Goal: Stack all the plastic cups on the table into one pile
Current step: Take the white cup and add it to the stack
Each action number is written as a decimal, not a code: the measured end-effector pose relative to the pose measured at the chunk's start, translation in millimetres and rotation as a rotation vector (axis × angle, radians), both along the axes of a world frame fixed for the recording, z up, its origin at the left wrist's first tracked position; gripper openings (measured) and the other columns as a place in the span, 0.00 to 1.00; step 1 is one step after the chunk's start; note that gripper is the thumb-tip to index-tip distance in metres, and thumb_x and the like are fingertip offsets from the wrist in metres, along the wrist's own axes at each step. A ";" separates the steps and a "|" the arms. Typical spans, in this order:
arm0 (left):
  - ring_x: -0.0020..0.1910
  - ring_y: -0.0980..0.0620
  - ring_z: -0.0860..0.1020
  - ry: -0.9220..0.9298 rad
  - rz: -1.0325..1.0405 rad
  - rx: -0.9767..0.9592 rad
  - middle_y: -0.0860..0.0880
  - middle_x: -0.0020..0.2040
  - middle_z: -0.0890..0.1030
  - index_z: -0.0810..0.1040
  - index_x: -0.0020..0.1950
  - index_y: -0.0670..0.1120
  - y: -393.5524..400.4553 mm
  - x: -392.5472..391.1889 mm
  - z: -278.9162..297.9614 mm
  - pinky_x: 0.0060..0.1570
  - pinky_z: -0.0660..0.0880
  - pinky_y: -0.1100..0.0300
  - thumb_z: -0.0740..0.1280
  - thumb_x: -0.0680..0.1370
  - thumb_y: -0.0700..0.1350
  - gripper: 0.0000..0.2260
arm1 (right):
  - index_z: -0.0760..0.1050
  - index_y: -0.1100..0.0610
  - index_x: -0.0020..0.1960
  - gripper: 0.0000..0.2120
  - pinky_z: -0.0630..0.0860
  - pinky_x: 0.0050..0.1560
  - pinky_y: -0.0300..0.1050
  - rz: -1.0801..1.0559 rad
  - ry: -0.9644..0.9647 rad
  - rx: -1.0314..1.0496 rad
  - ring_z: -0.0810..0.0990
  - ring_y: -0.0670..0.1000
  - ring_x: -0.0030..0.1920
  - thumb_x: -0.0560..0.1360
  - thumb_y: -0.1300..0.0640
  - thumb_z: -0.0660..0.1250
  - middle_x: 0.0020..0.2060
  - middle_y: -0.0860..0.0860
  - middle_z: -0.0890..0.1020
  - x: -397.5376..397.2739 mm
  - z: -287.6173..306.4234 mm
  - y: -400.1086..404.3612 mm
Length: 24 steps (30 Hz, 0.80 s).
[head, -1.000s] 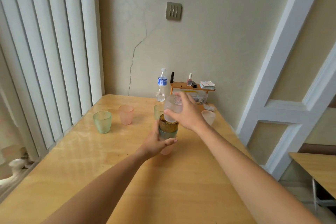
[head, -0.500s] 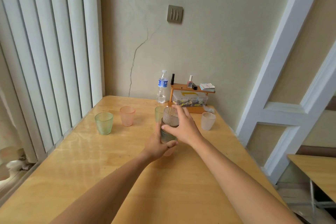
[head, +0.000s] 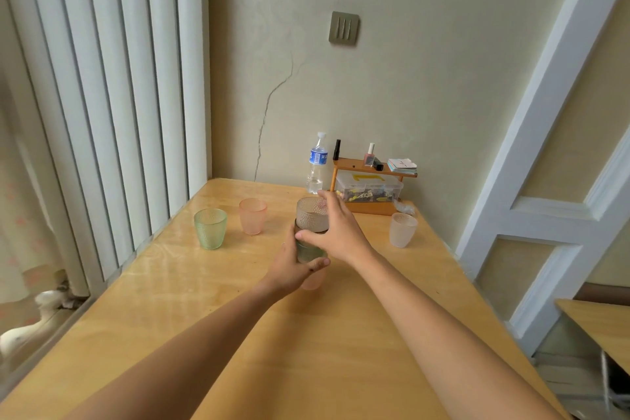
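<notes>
A pile of nested cups stands mid-table, a clear dimpled cup on top and a pink one at the base. My left hand wraps the pile's lower part. My right hand grips the top cup from the right side. Three single cups stand apart: a green cup at the left, a pink cup beside it, and a frosted pale cup at the right. The yellow-green cup seen earlier behind the pile is hidden.
A wooden table carries everything. At its far edge stand a water bottle and a small wooden shelf with a clear box and small items. White vertical blinds line the left; a wall is behind.
My right hand has pressed the clear cup down from above the pile into it; the pile now stands shorter. My left hand has kept its hold on the pile.
</notes>
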<state>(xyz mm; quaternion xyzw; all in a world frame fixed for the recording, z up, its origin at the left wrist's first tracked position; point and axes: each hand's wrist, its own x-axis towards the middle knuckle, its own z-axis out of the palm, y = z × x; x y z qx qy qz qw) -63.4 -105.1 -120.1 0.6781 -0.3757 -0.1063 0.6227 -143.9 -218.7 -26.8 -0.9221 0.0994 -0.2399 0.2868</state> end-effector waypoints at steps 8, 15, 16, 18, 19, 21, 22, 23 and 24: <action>0.64 0.65 0.79 -0.107 0.097 -0.096 0.51 0.68 0.80 0.65 0.77 0.49 -14.6 1.1 23.9 0.66 0.78 0.57 0.76 0.72 0.36 0.38 | 0.56 0.48 0.79 0.45 0.66 0.69 0.43 0.011 -0.037 0.102 0.67 0.49 0.74 0.70 0.39 0.76 0.76 0.49 0.67 3.3 -6.4 -12.6; 0.58 0.61 0.79 -0.189 0.195 -0.171 0.52 0.60 0.81 0.72 0.68 0.50 -28.4 -8.9 13.2 0.57 0.72 0.73 0.79 0.74 0.46 0.27 | 0.64 0.48 0.75 0.25 0.70 0.66 0.50 -0.092 -0.074 0.197 0.75 0.53 0.68 0.83 0.38 0.53 0.68 0.52 0.75 -3.2 -19.6 -60.9; 0.58 0.61 0.79 -0.191 0.212 -0.179 0.53 0.59 0.81 0.72 0.68 0.51 -30.1 -8.6 12.5 0.57 0.72 0.74 0.79 0.73 0.48 0.27 | 0.64 0.49 0.75 0.24 0.71 0.66 0.51 -0.156 -0.059 0.171 0.75 0.55 0.68 0.83 0.38 0.53 0.69 0.53 0.75 -3.4 -24.8 -73.4; 0.58 0.63 0.78 -0.190 0.240 -0.184 0.54 0.59 0.81 0.72 0.68 0.50 -34.9 -6.4 11.9 0.56 0.71 0.75 0.78 0.72 0.50 0.27 | 0.63 0.52 0.75 0.26 0.73 0.65 0.54 -0.296 -0.017 0.081 0.75 0.57 0.68 0.82 0.41 0.60 0.71 0.55 0.72 -3.5 -34.5 -101.5; 0.58 0.66 0.78 -0.190 0.252 -0.188 0.56 0.59 0.81 0.72 0.69 0.50 -38.1 -5.0 12.2 0.55 0.71 0.76 0.78 0.72 0.50 0.28 | 0.63 0.54 0.75 0.27 0.74 0.64 0.54 -0.354 0.009 0.028 0.75 0.58 0.68 0.81 0.44 0.64 0.71 0.56 0.71 -3.4 -38.8 -115.8; 0.56 0.72 0.77 -0.191 0.267 -0.195 0.61 0.58 0.79 0.72 0.70 0.49 -43.8 -2.0 14.2 0.54 0.69 0.80 0.77 0.72 0.51 0.28 | 0.64 0.57 0.74 0.28 0.74 0.62 0.54 -0.444 0.062 -0.045 0.73 0.60 0.68 0.79 0.49 0.68 0.71 0.57 0.70 -2.5 -45.7 -143.0; 0.56 0.73 0.77 -0.192 0.264 -0.198 0.61 0.58 0.79 0.72 0.70 0.49 -46.1 -0.5 15.1 0.53 0.69 0.80 0.77 0.72 0.52 0.28 | 0.65 0.57 0.73 0.28 0.74 0.62 0.54 -0.489 0.084 -0.074 0.73 0.60 0.68 0.78 0.50 0.69 0.70 0.57 0.70 -1.9 -48.4 -155.0; 0.56 0.73 0.77 -0.193 0.256 -0.199 0.60 0.58 0.80 0.73 0.70 0.49 -48.2 1.4 15.1 0.54 0.69 0.80 0.77 0.72 0.53 0.29 | 0.66 0.58 0.72 0.27 0.74 0.62 0.54 -0.538 0.101 -0.108 0.72 0.61 0.69 0.78 0.51 0.69 0.70 0.57 0.70 -0.9 -50.9 -166.3; 0.56 0.71 0.77 -0.189 0.248 -0.202 0.59 0.59 0.80 0.73 0.70 0.48 -49.5 3.5 14.9 0.54 0.70 0.79 0.76 0.72 0.56 0.29 | 0.66 0.58 0.71 0.27 0.74 0.62 0.56 -0.586 0.118 -0.147 0.72 0.61 0.69 0.77 0.50 0.70 0.70 0.58 0.69 0.0 -53.6 -176.1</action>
